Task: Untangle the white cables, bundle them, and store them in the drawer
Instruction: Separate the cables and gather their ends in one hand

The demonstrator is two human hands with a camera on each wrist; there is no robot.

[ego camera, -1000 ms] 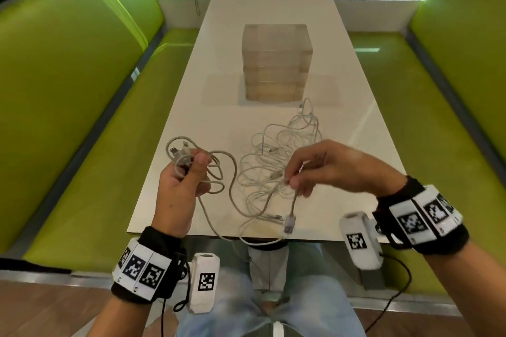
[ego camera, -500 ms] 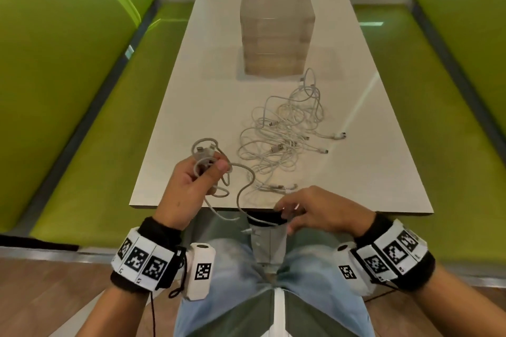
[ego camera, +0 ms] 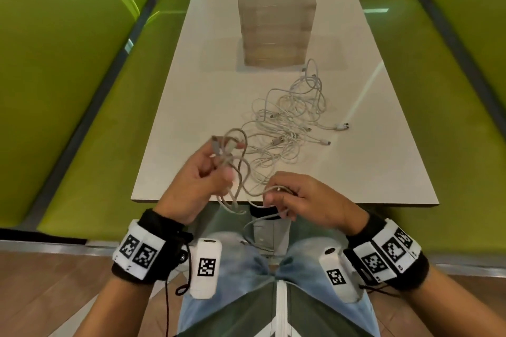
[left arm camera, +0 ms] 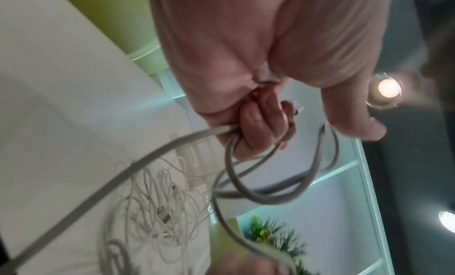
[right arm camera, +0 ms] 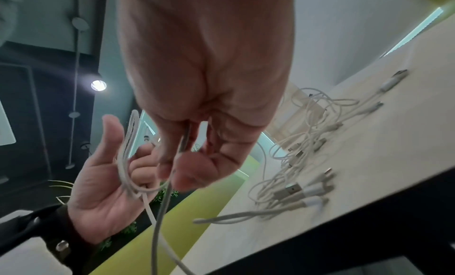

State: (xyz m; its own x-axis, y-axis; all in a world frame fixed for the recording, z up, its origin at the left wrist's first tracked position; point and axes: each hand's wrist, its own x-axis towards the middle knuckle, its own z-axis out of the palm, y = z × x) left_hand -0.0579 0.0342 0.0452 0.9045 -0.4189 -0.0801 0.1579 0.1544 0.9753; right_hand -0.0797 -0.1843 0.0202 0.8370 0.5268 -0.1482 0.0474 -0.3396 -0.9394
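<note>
My left hand holds a small coil of white cable above the table's near edge; in the left wrist view its fingers curl round the loops. My right hand pinches the loose run of the same cable just off the edge, and in the right wrist view thumb and fingers close on the strand. The remaining white cables lie tangled on the table. A translucent drawer unit stands behind them, all drawers closed.
Green padded benches run along both sides of the long white table. Plug ends stick out at the right of the pile. My lap lies below the table edge.
My right hand drew the cable from over the pile back to the near edge, then came close to the left. The left hand moved right and lifted with more loops in it.
</note>
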